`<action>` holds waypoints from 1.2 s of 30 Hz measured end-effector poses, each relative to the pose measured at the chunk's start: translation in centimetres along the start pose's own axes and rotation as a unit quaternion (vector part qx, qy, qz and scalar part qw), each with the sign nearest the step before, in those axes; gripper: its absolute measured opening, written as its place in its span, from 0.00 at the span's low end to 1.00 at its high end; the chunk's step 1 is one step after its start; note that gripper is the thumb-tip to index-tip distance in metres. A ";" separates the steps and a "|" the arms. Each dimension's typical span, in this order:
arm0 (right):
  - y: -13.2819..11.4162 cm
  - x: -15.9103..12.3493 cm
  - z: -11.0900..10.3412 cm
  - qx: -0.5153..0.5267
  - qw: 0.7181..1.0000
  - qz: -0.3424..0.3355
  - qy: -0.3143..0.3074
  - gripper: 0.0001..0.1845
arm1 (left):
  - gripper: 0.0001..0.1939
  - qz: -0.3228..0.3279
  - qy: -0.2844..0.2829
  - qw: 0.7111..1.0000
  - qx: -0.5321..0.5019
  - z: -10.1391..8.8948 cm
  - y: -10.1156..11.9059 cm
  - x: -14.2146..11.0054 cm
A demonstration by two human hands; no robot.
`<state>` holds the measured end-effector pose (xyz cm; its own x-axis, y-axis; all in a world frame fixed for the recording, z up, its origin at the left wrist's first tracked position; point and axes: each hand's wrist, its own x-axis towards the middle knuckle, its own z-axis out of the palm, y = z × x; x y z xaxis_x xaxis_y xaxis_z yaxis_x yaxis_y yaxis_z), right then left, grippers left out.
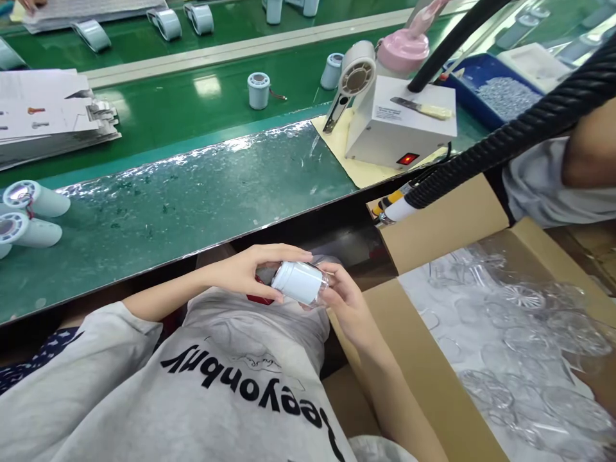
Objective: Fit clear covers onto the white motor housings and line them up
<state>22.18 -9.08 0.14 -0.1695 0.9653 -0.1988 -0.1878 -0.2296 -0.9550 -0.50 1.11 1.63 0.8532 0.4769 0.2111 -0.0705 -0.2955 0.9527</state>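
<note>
A shiny green table (pixel 192 205)

Bright white light seems to come from above. It makes a pale patch on the green belt (pixel 158 109) and sparkly streaks on the table's far edge. Under the near edge it is dark. The clear plastic pieces (pixel 524 346) gleam and blur together. The pale blue tube (pixel 299 282) looks quite sharp. Things near the sides look stretched and fuzzy.
</note>
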 end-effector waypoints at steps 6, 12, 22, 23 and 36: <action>0.4 0.3 0.5 0.039 0.997 0.063 0.018 0.32 | 0.37 -0.008 -0.009 1.000 -0.001 0.1 0.0 -0.3; 0.4 0.8 1.1 0.060 0.992 0.115 -0.012 0.36 | 0.38 0.009 -0.012 1.000 0.013 0.0 -0.1 -0.6; 0.6 1.2 1.4 0.146 0.962 0.213 -0.089 0.44 | 0.38 0.029 0.005 0.999 0.028 0.3 -0.5 -1.0; 0.8 1.2 1.4 0.141 0.961 0.216 -0.099 0.45 | 0.36 0.023 0.010 0.999 0.026 0.4 -0.4 -1.0; 1.9 0.0 -0.6 -0.374 0.831 -0.413 -0.010 0.31 | 0.38 -0.168 0.028 0.977 -0.126 1.0 0.6 -1.3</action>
<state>22.45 -9.38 -1.78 -0.2989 0.7517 0.5878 0.4046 0.6577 -0.6353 -1.14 -0.57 1.70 0.8209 0.5587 -0.1181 0.0783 0.0948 0.9924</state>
